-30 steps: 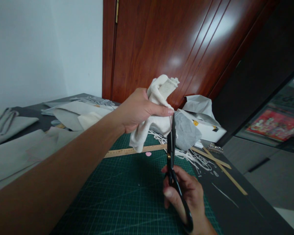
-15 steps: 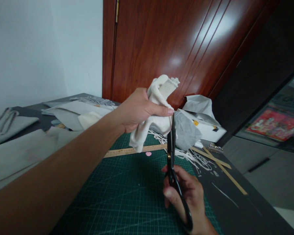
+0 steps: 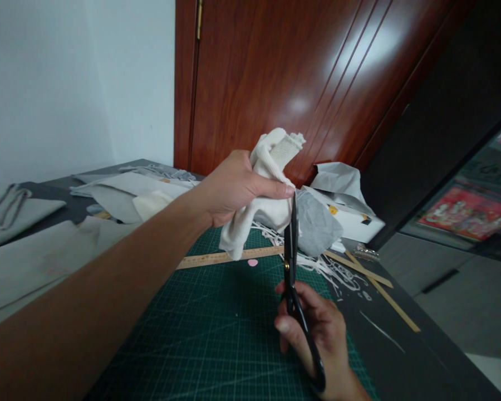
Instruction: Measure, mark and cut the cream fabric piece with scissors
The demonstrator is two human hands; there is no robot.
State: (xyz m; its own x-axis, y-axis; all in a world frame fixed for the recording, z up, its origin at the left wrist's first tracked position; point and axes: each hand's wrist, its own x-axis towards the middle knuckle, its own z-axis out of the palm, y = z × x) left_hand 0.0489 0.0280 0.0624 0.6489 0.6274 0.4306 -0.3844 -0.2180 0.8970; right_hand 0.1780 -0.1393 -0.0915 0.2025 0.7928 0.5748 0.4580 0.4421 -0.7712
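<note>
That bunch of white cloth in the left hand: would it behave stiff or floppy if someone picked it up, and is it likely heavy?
Probably floppy: the white cloth bunches in the left hand and a loose end droops below it. It looks light, since that hand alone holds it above the cutting mat. Its ribbed surface seems unlikely to slip. The right hand holds scissors upright at the cloth's edge.

No lettering could be read anywhere in front of me: the markings along my wooden ruler (image 3: 229,258) were too fine to make out, the green cutting mat (image 3: 200,334) showed only its grid lines, and the red poster (image 3: 463,214) at right was blurred.
</note>
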